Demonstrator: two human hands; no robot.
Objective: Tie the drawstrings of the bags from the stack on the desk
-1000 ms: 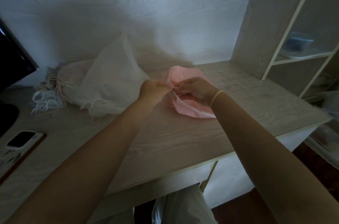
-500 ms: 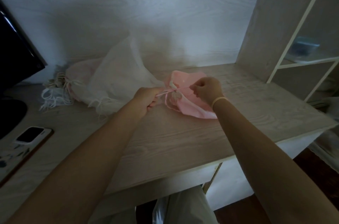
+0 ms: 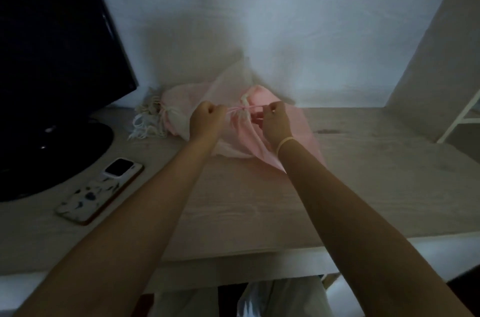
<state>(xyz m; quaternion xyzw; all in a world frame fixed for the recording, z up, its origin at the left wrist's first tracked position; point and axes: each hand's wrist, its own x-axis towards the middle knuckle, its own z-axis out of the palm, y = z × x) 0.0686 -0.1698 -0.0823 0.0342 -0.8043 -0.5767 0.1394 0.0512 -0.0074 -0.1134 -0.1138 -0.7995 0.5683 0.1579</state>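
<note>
Pink bag [image 3: 272, 134]: lies toward the rear middle of the worktop [image 3: 363, 186], its gathered mouth raised between both hands. Drawstring [image 3: 240, 108]: pink, stretched taut from fist to fist. Left hand [image 3: 206, 121]: grip closed tight on the left end of the drawstring. Right hand [image 3: 276, 121]: grip closed tight on the right end; pale band at the wrist. Stack of bags [image 3: 176, 111]: behind and left of the pink bag, near the rear edge. Monitor [image 3: 52, 56] and phone [image 3: 100, 190]: left side.
</note>
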